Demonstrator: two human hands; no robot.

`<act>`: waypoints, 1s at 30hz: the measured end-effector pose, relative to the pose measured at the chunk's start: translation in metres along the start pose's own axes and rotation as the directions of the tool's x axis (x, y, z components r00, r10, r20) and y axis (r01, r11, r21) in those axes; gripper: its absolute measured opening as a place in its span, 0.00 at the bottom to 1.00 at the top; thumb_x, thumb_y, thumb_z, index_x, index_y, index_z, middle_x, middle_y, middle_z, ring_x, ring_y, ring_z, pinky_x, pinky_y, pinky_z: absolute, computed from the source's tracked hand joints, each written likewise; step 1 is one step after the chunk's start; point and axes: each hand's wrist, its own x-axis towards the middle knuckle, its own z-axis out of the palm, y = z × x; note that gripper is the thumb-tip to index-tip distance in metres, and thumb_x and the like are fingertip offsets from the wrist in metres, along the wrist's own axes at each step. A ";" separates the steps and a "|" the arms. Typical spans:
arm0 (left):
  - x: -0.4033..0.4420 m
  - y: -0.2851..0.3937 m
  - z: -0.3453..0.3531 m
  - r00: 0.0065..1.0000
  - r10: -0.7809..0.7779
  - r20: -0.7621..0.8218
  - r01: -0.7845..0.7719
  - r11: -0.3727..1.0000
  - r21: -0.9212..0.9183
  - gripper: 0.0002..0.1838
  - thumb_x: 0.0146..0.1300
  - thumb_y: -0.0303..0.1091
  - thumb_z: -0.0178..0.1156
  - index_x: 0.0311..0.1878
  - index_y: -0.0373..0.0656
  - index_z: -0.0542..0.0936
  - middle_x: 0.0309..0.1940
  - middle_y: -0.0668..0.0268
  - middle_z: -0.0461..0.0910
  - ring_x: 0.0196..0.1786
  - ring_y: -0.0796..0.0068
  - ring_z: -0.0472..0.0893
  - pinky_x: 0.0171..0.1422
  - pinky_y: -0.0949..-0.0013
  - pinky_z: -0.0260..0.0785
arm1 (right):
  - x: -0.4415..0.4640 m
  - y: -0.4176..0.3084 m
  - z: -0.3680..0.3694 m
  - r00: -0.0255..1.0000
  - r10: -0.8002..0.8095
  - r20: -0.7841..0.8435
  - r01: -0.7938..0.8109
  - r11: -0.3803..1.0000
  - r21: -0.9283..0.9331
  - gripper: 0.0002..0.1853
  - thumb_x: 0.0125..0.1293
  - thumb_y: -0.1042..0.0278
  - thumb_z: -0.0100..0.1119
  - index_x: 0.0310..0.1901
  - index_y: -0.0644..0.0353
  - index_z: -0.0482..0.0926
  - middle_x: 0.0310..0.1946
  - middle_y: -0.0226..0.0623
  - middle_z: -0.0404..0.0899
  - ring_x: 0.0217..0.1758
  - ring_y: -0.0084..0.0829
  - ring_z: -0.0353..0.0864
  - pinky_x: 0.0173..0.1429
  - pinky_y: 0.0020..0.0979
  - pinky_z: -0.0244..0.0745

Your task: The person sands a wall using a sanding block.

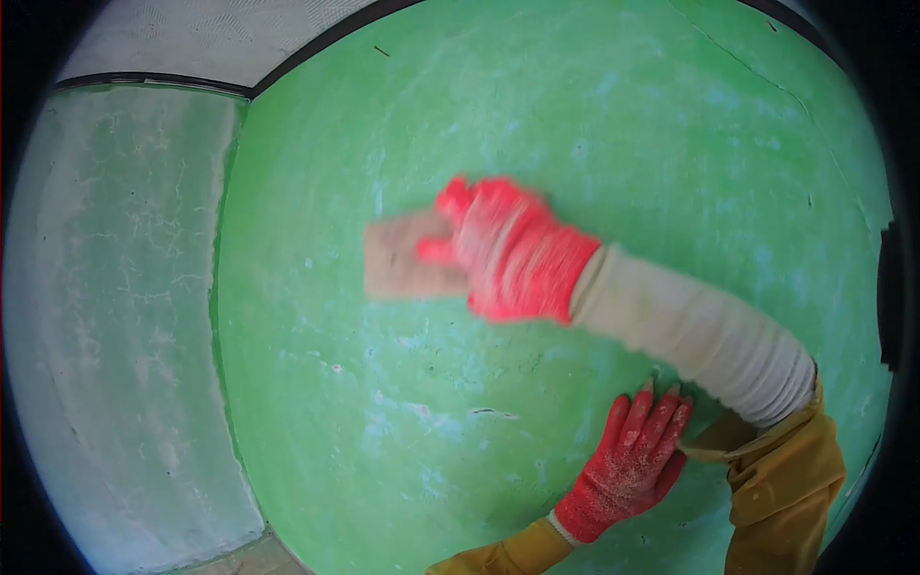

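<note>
My right hand (517,251), in a red knitted glove, grips a flat, brownish rectangular sanding block (398,257) against the green wall (316,431). Motion blurs both the hand and the block, so the block's surface is hard to make out. Below and to the right, my left hand (628,465) lies flat on the same wall, fingers stretched upward and nothing held. White dust covers its red glove, and a couple of fingertips poke out of the fabric. A long white cuff (700,321) covers my right forearm, above a mustard-yellow sleeve (786,479).
An adjoining wall (134,316) on the left is pale and streaked, with fine cracks. Dark trim (158,80) runs along the top edge beneath a whitish textured ceiling (201,38). A crack (757,72) crosses the green wall at upper right. A dark object (890,297) stands at the right edge.
</note>
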 end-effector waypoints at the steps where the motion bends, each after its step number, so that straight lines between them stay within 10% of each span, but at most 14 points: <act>1: 0.002 0.000 -0.002 1.000 -0.001 -0.002 0.001 1.000 0.008 0.36 0.58 0.43 0.66 0.69 0.39 0.71 0.67 0.50 0.68 0.69 0.43 0.65 0.71 0.42 0.60 | 0.006 0.027 -0.006 0.994 0.058 -0.093 -0.059 0.998 -0.017 0.31 0.49 0.55 0.64 0.60 0.39 0.79 0.46 0.45 0.79 0.51 0.46 0.79 0.52 0.47 0.78; 4: 0.003 -0.001 0.000 0.999 0.016 -0.033 -0.016 1.000 -0.013 0.34 0.59 0.42 0.65 0.68 0.38 0.71 0.67 0.50 0.68 0.69 0.43 0.65 0.71 0.43 0.60 | 0.010 0.126 -0.049 0.901 0.310 -0.304 -0.298 0.951 0.084 0.30 0.53 0.56 0.61 0.62 0.43 0.79 0.46 0.51 0.81 0.53 0.49 0.80 0.56 0.45 0.78; 5: 0.000 -0.001 0.003 0.998 0.012 -0.058 -0.014 0.999 -0.037 0.34 0.59 0.42 0.65 0.68 0.38 0.71 0.67 0.50 0.67 0.70 0.42 0.64 0.71 0.43 0.60 | 0.012 0.150 -0.069 0.776 0.606 -0.174 -0.602 0.794 0.084 0.30 0.53 0.57 0.61 0.62 0.43 0.78 0.49 0.51 0.80 0.54 0.49 0.79 0.58 0.45 0.77; 8: 0.001 -0.002 -0.001 0.996 -0.017 -0.082 0.009 0.996 -0.093 0.33 0.61 0.41 0.65 0.68 0.38 0.72 0.67 0.49 0.67 0.70 0.41 0.64 0.71 0.43 0.60 | 0.012 0.148 -0.087 0.575 0.809 -0.118 -0.813 0.550 -0.189 0.38 0.60 0.43 0.55 0.71 0.54 0.70 0.62 0.56 0.74 0.57 0.46 0.81 0.58 0.43 0.77; 11: 0.003 -0.002 0.001 0.996 -0.014 -0.092 0.003 0.993 -0.120 0.34 0.57 0.40 0.67 0.67 0.37 0.72 0.66 0.47 0.67 0.70 0.40 0.64 0.71 0.42 0.60 | 0.013 0.099 -0.038 0.901 0.287 -0.324 -0.317 0.948 -0.041 0.31 0.52 0.58 0.63 0.62 0.43 0.78 0.52 0.50 0.79 0.54 0.50 0.79 0.56 0.45 0.77; 14: -0.004 -0.003 0.006 0.996 -0.042 -0.074 0.032 0.991 -0.134 0.38 0.51 0.39 0.69 0.67 0.37 0.72 0.66 0.47 0.67 0.69 0.38 0.64 0.72 0.40 0.60 | -0.002 -0.015 -0.009 0.996 -0.066 -0.059 0.074 0.986 0.148 0.33 0.46 0.59 0.65 0.60 0.38 0.79 0.47 0.45 0.78 0.50 0.43 0.80 0.52 0.43 0.78; 18: -0.008 -0.006 0.013 0.996 -0.017 -0.093 0.000 0.985 -0.174 0.41 0.45 0.36 0.70 0.67 0.37 0.73 0.65 0.46 0.68 0.68 0.37 0.65 0.71 0.38 0.61 | 0.003 -0.028 0.015 0.997 -0.032 0.070 0.031 0.999 0.024 0.33 0.48 0.57 0.65 0.61 0.40 0.78 0.47 0.46 0.77 0.48 0.42 0.79 0.51 0.44 0.78; 20: -0.002 -0.004 0.006 0.987 -0.006 -0.159 -0.022 0.985 -0.173 0.39 0.45 0.33 0.70 0.65 0.36 0.74 0.65 0.46 0.68 0.67 0.38 0.66 0.70 0.38 0.62 | 0.014 0.047 -0.019 0.992 0.060 -0.111 -0.060 0.998 0.010 0.33 0.50 0.55 0.66 0.63 0.41 0.77 0.49 0.48 0.76 0.49 0.44 0.79 0.51 0.45 0.77; 23: 0.000 -0.006 -0.001 0.984 0.003 -0.180 -0.036 0.983 -0.179 0.36 0.46 0.31 0.69 0.63 0.35 0.75 0.63 0.47 0.70 0.67 0.40 0.67 0.69 0.40 0.64 | 0.022 0.091 -0.075 0.768 0.635 0.088 -0.608 0.765 -0.212 0.39 0.61 0.43 0.57 0.74 0.45 0.64 0.65 0.50 0.73 0.56 0.54 0.80 0.57 0.48 0.77; 26: 0.004 -0.003 -0.002 0.973 0.017 -0.232 -0.060 0.982 -0.180 0.34 0.46 0.29 0.69 0.62 0.36 0.77 0.60 0.49 0.73 0.64 0.42 0.70 0.65 0.41 0.67 | -0.004 0.078 -0.033 0.943 0.251 -0.217 -0.270 0.961 -0.064 0.31 0.53 0.57 0.65 0.62 0.43 0.76 0.48 0.49 0.75 0.48 0.47 0.77 0.47 0.48 0.76; 30: -0.030 -0.006 -0.001 0.950 0.108 -0.293 -0.155 0.978 -0.142 0.31 0.43 0.27 0.69 0.56 0.37 0.80 0.54 0.53 0.76 0.56 0.48 0.76 0.59 0.46 0.71 | -0.073 -0.040 -0.008 0.991 -0.106 0.087 0.091 0.984 0.154 0.27 0.51 0.57 0.67 0.57 0.43 0.79 0.50 0.49 0.75 0.46 0.46 0.79 0.45 0.48 0.75</act>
